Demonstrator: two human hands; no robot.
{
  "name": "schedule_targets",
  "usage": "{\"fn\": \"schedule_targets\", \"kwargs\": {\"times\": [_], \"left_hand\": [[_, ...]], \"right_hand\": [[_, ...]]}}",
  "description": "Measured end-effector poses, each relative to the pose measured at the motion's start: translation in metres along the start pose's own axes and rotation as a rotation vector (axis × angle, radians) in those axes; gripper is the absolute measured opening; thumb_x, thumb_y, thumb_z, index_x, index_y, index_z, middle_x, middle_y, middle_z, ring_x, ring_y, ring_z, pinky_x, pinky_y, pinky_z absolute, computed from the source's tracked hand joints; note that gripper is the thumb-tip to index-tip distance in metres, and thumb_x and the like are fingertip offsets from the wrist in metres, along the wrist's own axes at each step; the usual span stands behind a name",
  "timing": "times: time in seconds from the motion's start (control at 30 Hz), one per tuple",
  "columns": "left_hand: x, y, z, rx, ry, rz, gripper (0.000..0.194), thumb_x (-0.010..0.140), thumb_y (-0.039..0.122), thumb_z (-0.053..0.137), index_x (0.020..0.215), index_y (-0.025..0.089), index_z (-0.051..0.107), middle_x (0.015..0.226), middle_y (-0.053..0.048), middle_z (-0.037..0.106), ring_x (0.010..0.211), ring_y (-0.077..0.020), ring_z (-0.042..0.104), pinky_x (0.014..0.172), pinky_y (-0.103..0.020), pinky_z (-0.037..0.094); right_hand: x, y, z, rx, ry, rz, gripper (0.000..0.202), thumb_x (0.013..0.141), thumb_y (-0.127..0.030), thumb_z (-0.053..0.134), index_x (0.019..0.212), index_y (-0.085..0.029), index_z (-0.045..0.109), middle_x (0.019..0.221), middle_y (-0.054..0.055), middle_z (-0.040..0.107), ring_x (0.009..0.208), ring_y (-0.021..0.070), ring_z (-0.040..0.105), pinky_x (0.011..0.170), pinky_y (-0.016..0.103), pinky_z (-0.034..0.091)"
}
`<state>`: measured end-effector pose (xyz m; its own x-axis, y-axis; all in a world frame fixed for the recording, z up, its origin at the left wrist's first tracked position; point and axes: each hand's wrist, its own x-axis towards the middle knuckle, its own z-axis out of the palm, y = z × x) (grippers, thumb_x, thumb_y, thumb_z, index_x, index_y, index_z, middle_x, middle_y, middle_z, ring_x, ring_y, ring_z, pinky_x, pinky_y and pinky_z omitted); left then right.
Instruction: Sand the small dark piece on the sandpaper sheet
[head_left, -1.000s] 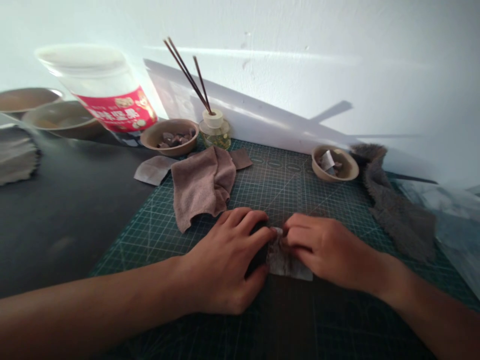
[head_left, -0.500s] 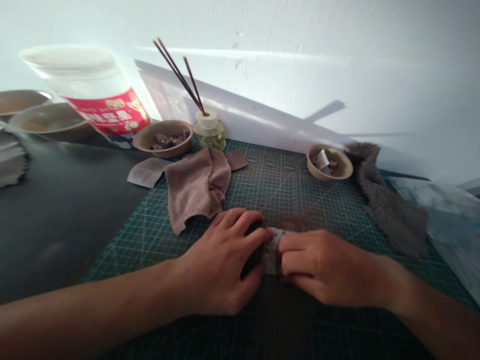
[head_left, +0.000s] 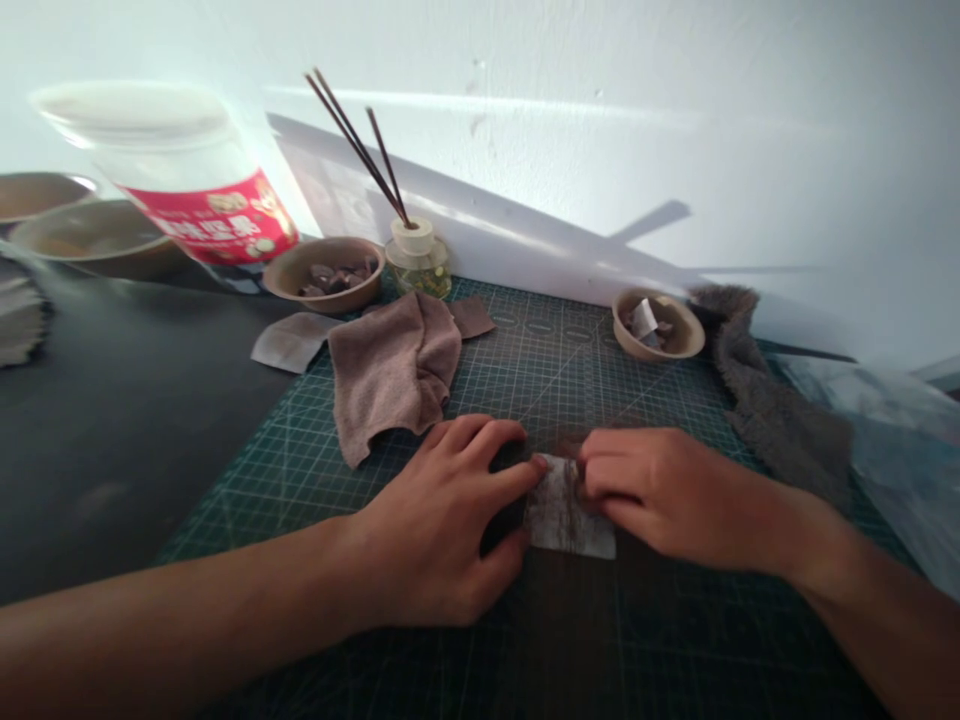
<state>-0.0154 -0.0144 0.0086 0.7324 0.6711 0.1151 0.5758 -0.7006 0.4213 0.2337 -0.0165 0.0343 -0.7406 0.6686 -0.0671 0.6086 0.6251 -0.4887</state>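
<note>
A pale square sheet (head_left: pixel 574 520) with dark brown smears lies on the green cutting mat (head_left: pixel 540 375). My left hand (head_left: pixel 450 525) pins the sheet's left edge, its index fingertip and thumb on that side and the fingers bent. Over the upper right part of the sheet is my right hand (head_left: pixel 649 490), fingers curled together; whatever they pinch is hidden, and the fingertips are blurred. Reddish-brown dust spreads on the mat behind the sheet. Behind my left hand lies a crumpled brown cloth (head_left: pixel 394 370).
Small bowls hold brown chunks, one at left (head_left: pixel 326 275) and one at right (head_left: pixel 660 325). Between them stands a reed diffuser (head_left: pixel 416 255). A large red-labelled jar (head_left: pixel 217 215) is at back left, a pale patch (head_left: pixel 292 342) near it. A grey cloth (head_left: pixel 787 410) lies right.
My right hand has moved up and to the right over the sheet, so more of the sheet shows. My left hand stays in nearly the same place.
</note>
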Motion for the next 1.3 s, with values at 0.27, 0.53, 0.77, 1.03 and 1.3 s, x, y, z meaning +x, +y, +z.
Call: {"fn": "schedule_targets", "kwargs": {"times": [0.27, 0.53, 0.77, 1.03, 1.3], "left_hand": [[0.0018, 0.0033, -0.0024, -0.001, -0.025, -0.024, 0.048, 0.084, 0.030, 0.062, 0.132, 0.024, 0.059, 0.136, -0.011, 0.053, 0.126, -0.0350, 0.045, 0.107, -0.059, 0.040], [0.0011, 0.0040, -0.0017, -0.004, -0.042, -0.031, 0.046, 0.084, 0.030, 0.061, 0.130, 0.023, 0.059, 0.136, -0.011, 0.052, 0.126, -0.0352, 0.045, 0.107, -0.060, 0.040], [0.0017, 0.0037, -0.0025, -0.005, -0.040, -0.023, 0.045, 0.084, 0.031, 0.062, 0.128, 0.023, 0.059, 0.136, -0.012, 0.053, 0.126, -0.0358, 0.046, 0.108, -0.060, 0.040], [0.0014, 0.0039, -0.0012, 0.002, -0.041, -0.026, 0.045, 0.084, 0.032, 0.063, 0.128, 0.023, 0.059, 0.136, -0.011, 0.052, 0.126, -0.0351, 0.045, 0.108, -0.059, 0.040], [0.0019, 0.0044, -0.0039, -0.012, -0.047, -0.032, 0.046, 0.084, 0.030, 0.061, 0.129, 0.024, 0.060, 0.136, -0.011, 0.052, 0.126, -0.0350, 0.045, 0.107, -0.059, 0.040]], "right_hand": [[0.0003, 0.0022, 0.0048, -0.043, 0.091, 0.034, 0.017, 0.096, -0.010, 0.057, 0.085, -0.020, 0.066, 0.091, 0.001, 0.065, 0.085, 0.0158, 0.061, 0.076, 0.029, 0.045], [-0.0022, -0.0033, 0.0041, -0.066, 0.083, 0.047, 0.017, 0.095, -0.009, 0.057, 0.084, -0.019, 0.064, 0.090, 0.000, 0.064, 0.084, 0.0157, 0.060, 0.076, 0.029, 0.043], [0.0011, -0.0050, 0.0099, -0.126, 0.132, -0.010, 0.014, 0.096, -0.012, 0.058, 0.086, -0.019, 0.065, 0.089, 0.001, 0.065, 0.082, 0.0173, 0.061, 0.076, 0.031, 0.044], [0.0006, -0.0013, 0.0082, -0.132, 0.123, -0.021, 0.016, 0.095, -0.008, 0.056, 0.086, -0.019, 0.063, 0.092, 0.002, 0.064, 0.084, 0.0175, 0.060, 0.076, 0.030, 0.044], [-0.0013, -0.0052, 0.0046, -0.025, -0.006, -0.043, 0.014, 0.095, -0.010, 0.057, 0.086, -0.020, 0.062, 0.092, -0.001, 0.062, 0.081, 0.0142, 0.059, 0.073, 0.028, 0.042]]}}
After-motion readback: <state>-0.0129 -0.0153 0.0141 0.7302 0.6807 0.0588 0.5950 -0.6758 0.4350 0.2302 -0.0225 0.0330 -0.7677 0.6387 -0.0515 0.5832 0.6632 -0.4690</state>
